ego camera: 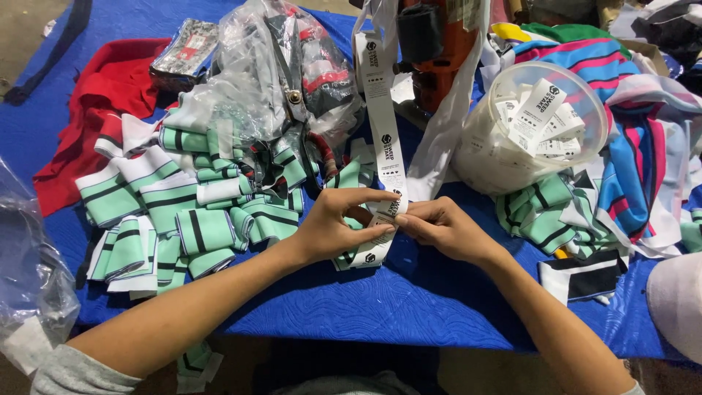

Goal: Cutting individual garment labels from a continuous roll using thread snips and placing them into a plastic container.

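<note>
A long white strip of printed fabric labels [380,110] hangs down from above the table's far side to the middle of the blue table cover [380,307]. My left hand [333,223] pinches the strip's lower end between thumb and fingers. My right hand [446,228] grips the same end from the right, fingertips meeting the left hand's. The strip's loose tail curls under both hands. A round clear plastic tub [486,157] with several cut white labels inside stands just beyond my right hand.
A heap of folded mint-green, white and black striped knit pieces [175,212] lies left of my hands. Clear plastic bags [256,66] sit behind it, red cloth [95,102] at far left. Striped fabric [629,124] piles at right, an orange machine [431,44] at the back.
</note>
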